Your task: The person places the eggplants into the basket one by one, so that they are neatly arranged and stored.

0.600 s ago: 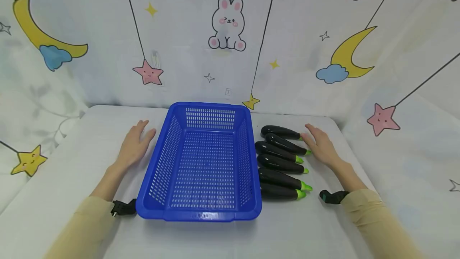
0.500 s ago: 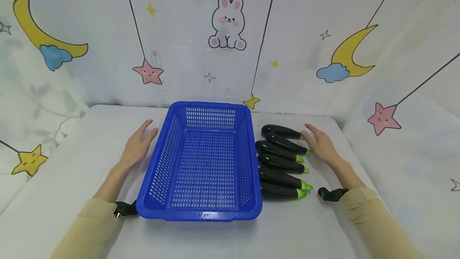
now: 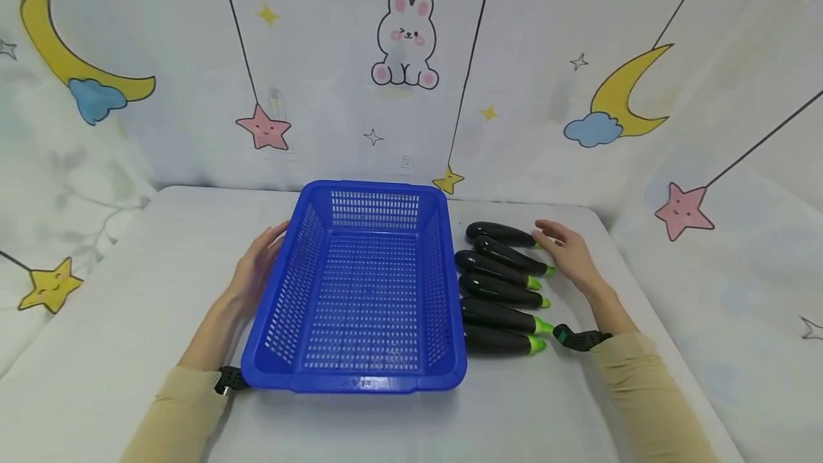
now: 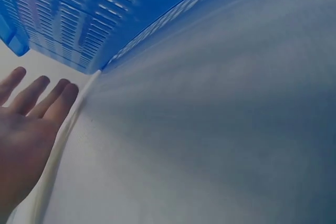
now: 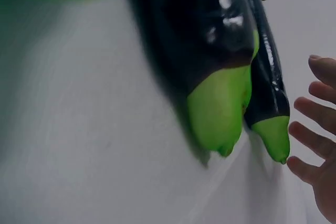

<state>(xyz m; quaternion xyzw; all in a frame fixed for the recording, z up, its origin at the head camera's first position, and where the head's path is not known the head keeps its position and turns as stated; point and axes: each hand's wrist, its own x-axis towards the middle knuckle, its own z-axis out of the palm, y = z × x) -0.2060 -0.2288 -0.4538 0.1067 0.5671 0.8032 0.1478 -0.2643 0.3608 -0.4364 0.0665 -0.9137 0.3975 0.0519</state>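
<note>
A blue plastic basket (image 3: 366, 382) with slotted walls sits in the middle of the table, nothing inside it. My left hand (image 3: 253, 274) is at its left side, the fingertips right by the rim. In the left wrist view the fingers (image 4: 60, 103) look straight and hold nothing, below the basket wall (image 4: 152, 3). To the right of the basket lie several dark eggplants (image 3: 501, 291) in a row, green stem ends pointing right. My right hand (image 3: 571, 256) is beside the farthest stem ends, fingers loosely bent. The right wrist view shows its fingers (image 5: 315, 111) spread near an eggplant's green tip (image 5: 275, 139).
A white cloth covers the table (image 3: 173, 256). Behind it hangs a white curtain (image 3: 347, 106) printed with moons, stars and a rabbit. Black wrist cameras sit on both wrists, the left one (image 3: 231, 381) close against the basket's near left corner.
My left hand has moved right, up to the basket's left side. The right hand has shifted slightly left, its fingers more bent, over the far eggplants' stem ends. Basket and eggplants stay put.
</note>
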